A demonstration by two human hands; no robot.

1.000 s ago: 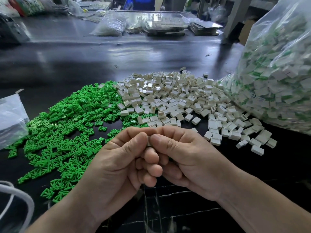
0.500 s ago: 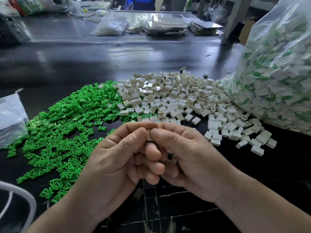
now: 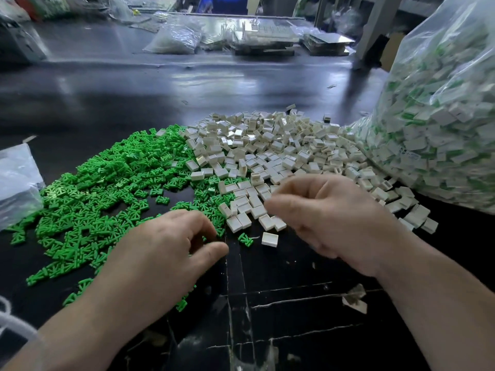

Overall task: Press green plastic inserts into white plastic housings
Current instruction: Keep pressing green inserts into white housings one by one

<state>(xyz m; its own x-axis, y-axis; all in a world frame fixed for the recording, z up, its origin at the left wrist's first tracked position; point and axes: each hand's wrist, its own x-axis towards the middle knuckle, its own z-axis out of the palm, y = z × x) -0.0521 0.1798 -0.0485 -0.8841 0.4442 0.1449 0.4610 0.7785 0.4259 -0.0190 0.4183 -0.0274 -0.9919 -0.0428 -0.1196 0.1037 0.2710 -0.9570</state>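
Loosely curled, each empty hand hovers: left hand [image 3: 160, 253] over green inserts [image 3: 107, 188], right hand [image 3: 326, 218] over white housings [image 3: 267, 151].

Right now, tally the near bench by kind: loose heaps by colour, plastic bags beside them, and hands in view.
Green insert heap: 1
White housing heap: 1
Plastic bags: 2, the filled bag and the small bag
Hands: 2, the left hand and the right hand
Total: 6
Single pieces are too many to count.

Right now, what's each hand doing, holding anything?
Left hand: open, fingers curled over the green inserts, nothing visibly held.
Right hand: blurred, over the white housings; cannot tell.
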